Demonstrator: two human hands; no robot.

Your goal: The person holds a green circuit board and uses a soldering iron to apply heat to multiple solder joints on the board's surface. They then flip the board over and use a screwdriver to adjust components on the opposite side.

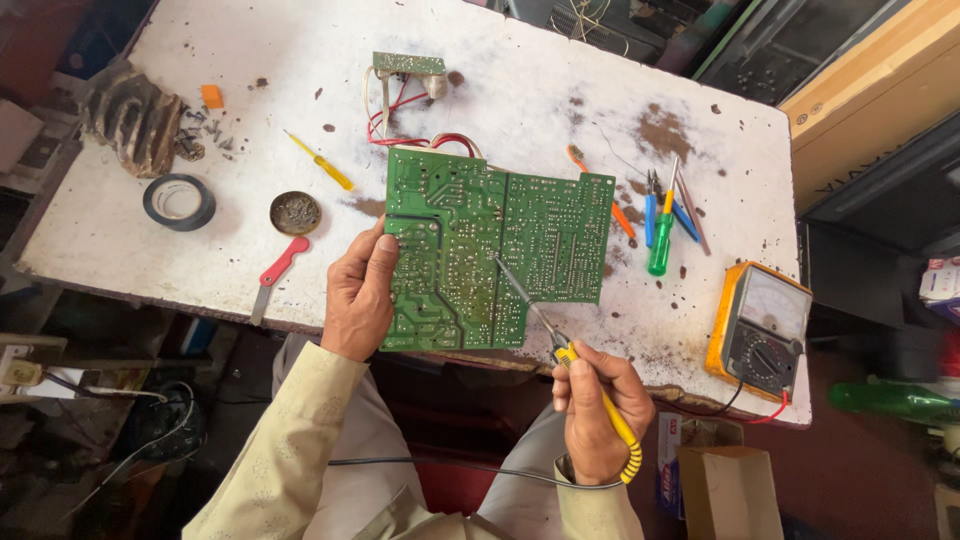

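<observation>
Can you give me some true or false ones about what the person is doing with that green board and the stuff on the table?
1. The left hand holds the green circuit board by its edge. True.
2. The right hand holds a hammer. False: it holds a soldering iron with a yellow handle, its tip on the board.
3. A roll of black tape lies on the white table. True.
4. The yellow meter sits on top of the board. False: it lies apart, near the table's corner.
5. A knife with a red handle lies near the small round tin. True.
</observation>
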